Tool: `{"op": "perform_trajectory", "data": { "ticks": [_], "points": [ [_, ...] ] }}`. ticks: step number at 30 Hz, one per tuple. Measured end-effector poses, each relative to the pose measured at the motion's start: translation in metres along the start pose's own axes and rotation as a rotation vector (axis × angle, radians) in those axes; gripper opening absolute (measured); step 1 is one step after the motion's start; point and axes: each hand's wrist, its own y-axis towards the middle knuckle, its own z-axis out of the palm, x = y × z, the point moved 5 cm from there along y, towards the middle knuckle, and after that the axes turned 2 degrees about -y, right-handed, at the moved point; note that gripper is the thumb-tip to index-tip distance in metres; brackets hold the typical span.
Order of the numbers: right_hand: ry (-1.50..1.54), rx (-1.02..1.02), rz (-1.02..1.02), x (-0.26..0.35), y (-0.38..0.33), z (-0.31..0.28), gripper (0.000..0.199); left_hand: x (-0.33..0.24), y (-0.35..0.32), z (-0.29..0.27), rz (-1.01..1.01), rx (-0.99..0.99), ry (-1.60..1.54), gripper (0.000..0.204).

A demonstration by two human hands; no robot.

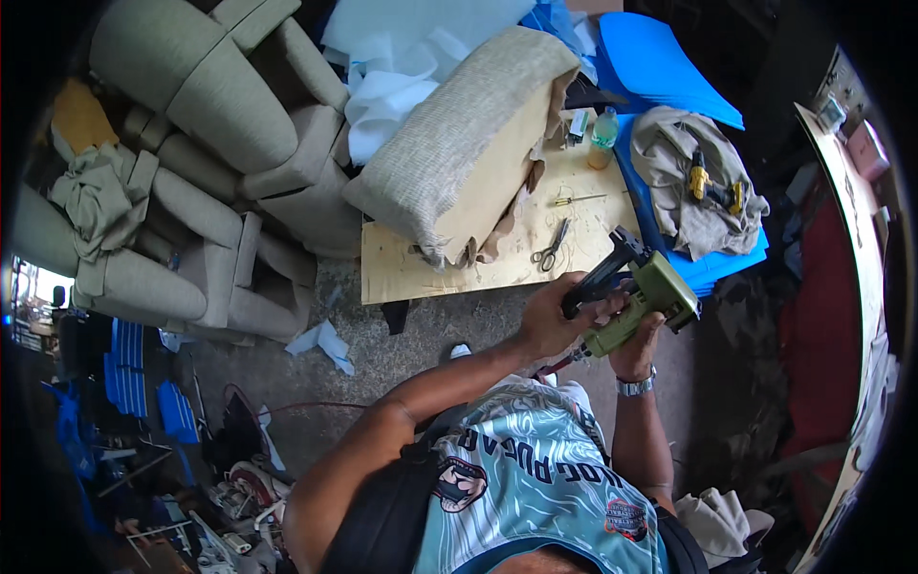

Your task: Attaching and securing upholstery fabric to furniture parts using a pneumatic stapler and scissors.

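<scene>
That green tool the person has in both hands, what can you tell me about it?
The green tool looks like a pneumatic staple gun: an olive-green metal-looking body with a black handle part sticking up and left. It is tilted, held in the air just off the plywood table edge. The left hand grips the black part; the right hand supports the body from below.

Staple gun [643,298] underside behind hands [550,320]

A clear plastic bottle [603,136] with green liquid stands on the plywood table [402,273].
</scene>
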Motion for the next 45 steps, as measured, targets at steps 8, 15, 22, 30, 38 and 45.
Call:
{"op": "perform_trajectory", "data": {
  "ticks": [8,15,22,30,38,45],
  "points": [
    [-0.25,0.055,0.066,-0.063,0.025,0.104,0.064,0.007,-0.008,-0.13,0.162,-0.074,-0.177,0.042],
    [-0.618,-0.237,0.338,-0.146,0.046,0.127,0.026,-0.051,0.006,-0.343,0.699,-0.202,0.058,0.033],
    [-0.919,-0.158,0.461,-0.184,0.101,0.144,0.034,0.01,0.196,-0.487,-0.145,-0.138,-0.127,0.055],
    [-1.086,-0.056,0.263,-0.186,0.156,0.057,0.05,-0.037,0.219,-0.336,0.046,0.042,0.624,0.051],
    [-1.771,0.137,0.53,-0.284,0.177,-0.169,0.078,-0.031,0.187,-0.268,-0.015,-0.098,1.01,0.053],
    [-1.87,-0.146,0.331,-0.33,0.245,-0.398,0.088,-0.002,0.226,-0.243,0.054,-0.071,0.937,0.051]
  ]
}}
